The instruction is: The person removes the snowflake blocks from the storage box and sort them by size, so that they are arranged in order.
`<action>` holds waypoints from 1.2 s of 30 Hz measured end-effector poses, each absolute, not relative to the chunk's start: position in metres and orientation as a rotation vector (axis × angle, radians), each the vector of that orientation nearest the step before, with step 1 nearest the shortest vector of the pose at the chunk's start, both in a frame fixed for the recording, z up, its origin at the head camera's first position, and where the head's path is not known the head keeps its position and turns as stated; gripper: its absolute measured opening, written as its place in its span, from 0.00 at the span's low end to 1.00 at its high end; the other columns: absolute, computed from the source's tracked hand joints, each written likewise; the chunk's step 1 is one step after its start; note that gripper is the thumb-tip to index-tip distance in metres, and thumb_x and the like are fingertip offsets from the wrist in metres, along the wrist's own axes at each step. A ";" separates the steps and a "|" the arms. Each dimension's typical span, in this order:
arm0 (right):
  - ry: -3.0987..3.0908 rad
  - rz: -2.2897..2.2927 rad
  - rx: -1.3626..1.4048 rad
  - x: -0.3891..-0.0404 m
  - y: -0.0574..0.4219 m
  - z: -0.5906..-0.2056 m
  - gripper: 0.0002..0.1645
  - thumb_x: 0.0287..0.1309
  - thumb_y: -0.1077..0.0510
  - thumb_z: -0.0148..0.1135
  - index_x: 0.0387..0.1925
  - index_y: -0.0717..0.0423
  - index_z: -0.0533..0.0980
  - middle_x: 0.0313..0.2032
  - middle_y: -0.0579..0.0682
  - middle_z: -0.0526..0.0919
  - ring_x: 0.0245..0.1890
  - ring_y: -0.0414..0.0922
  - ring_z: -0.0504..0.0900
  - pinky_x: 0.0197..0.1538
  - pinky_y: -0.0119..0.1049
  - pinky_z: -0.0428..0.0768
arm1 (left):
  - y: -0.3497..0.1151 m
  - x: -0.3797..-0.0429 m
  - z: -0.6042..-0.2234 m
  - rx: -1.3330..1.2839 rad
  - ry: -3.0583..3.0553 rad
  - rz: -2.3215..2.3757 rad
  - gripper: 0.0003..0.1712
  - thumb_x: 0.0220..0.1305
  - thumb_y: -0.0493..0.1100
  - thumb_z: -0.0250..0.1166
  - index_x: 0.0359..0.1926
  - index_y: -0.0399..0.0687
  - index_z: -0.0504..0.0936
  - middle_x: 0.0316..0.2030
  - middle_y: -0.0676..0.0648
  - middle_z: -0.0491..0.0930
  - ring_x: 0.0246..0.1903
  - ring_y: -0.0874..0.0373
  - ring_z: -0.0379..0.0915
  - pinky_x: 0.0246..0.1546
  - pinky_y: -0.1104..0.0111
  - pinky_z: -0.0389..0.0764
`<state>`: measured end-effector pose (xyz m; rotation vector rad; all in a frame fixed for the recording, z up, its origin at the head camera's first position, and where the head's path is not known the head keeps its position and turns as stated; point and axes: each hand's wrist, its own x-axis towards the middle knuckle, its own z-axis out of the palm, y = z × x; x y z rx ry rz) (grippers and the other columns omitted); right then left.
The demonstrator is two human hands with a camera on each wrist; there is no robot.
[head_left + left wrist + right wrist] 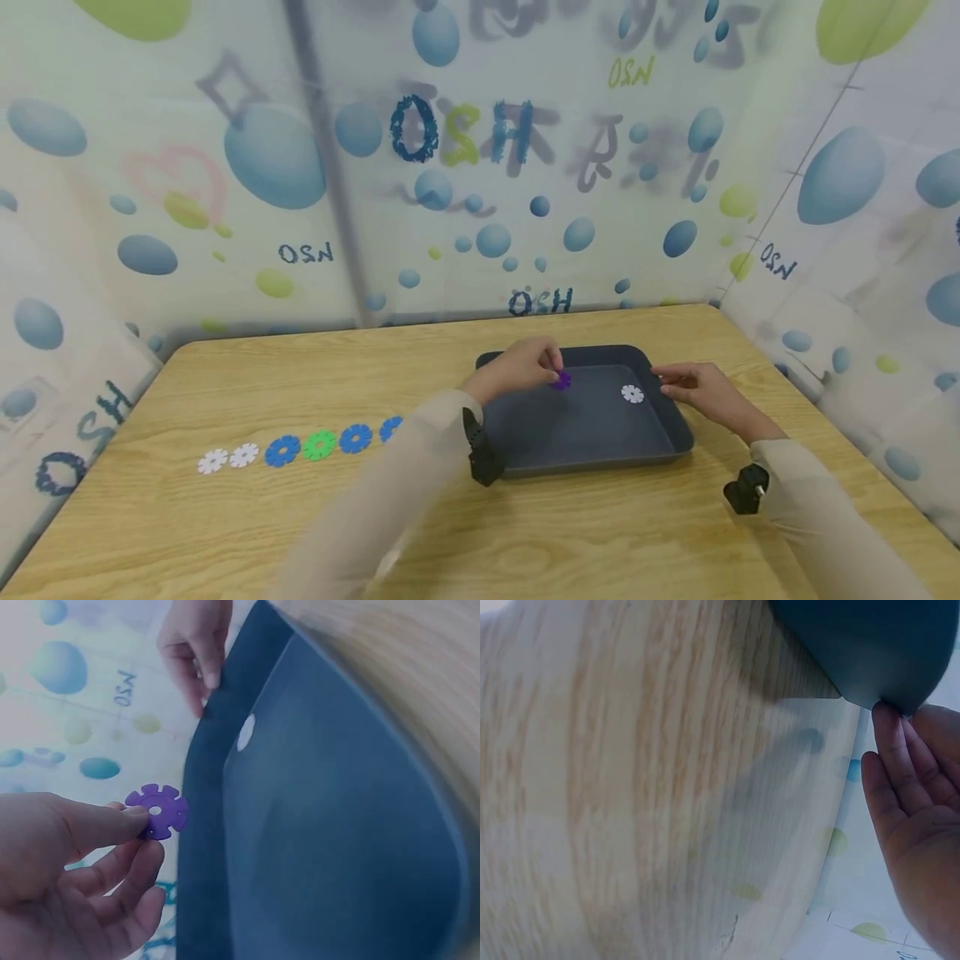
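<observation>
Between thumb and fingers, my left hand pinches a purple notched plastic disc with a small hole in its middle. This hand is over the back part of a dark grey rectangular tray. At the tray's right side, my right hand holds the rim; the right wrist view shows its fingertips against the outer wall, the thumb mostly behind them. One white notched disc lies inside the tray, near the right hand.
Left of the tray, a row of similar discs lies on the wooden table: two white, a blue, a green, then more blue, the last partly hidden by the left sleeve. Patterned curtains surround the table.
</observation>
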<state>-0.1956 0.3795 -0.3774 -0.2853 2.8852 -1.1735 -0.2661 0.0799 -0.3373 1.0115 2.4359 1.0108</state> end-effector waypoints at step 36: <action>2.887 -1.133 -0.310 -0.197 0.384 -0.379 0.23 0.61 0.65 0.55 0.56 0.72 0.68 0.47 0.66 0.76 0.42 0.42 0.78 0.41 0.34 0.77 | -0.225 -0.226 -0.329 0.690 2.779 1.023 0.04 0.59 0.32 0.60 0.36 0.37 0.75 0.28 0.48 0.74 0.31 0.56 0.71 0.32 0.67 0.75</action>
